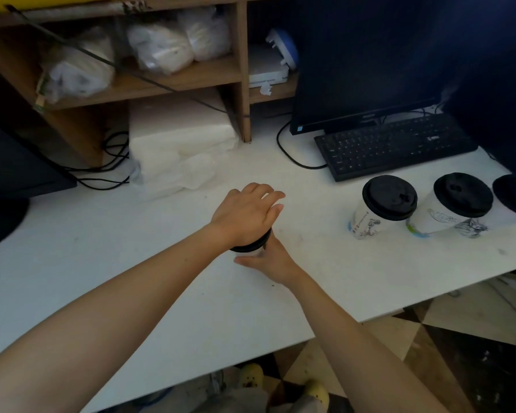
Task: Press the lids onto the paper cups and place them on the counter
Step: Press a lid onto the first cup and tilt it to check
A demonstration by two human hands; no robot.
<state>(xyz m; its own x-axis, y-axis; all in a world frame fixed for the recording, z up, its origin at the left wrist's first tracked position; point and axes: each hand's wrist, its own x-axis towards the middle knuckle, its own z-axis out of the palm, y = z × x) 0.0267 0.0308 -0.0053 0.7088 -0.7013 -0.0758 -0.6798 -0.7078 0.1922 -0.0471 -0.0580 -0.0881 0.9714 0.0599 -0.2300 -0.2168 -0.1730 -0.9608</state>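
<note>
My left hand [248, 214] lies flat, palm down, on a black lid [252, 245] that sits on a white paper cup [251, 254], mostly hidden. My right hand [270, 259] wraps around that cup's side from below and holds it on the white counter [161, 293]. To the right stand two lidded paper cups with drawings, one cup [379, 207] nearer the middle and another cup [453, 204] beside it. A third black lid [514, 195] shows at the right edge.
A black keyboard [393, 146] and a monitor [367, 61] stand at the back right. Clear plastic wrapping [185, 171] lies at the back middle below wooden shelves [173, 79] holding bags. Black cables [108, 168] and a dark monitor base [3, 216] are at the left.
</note>
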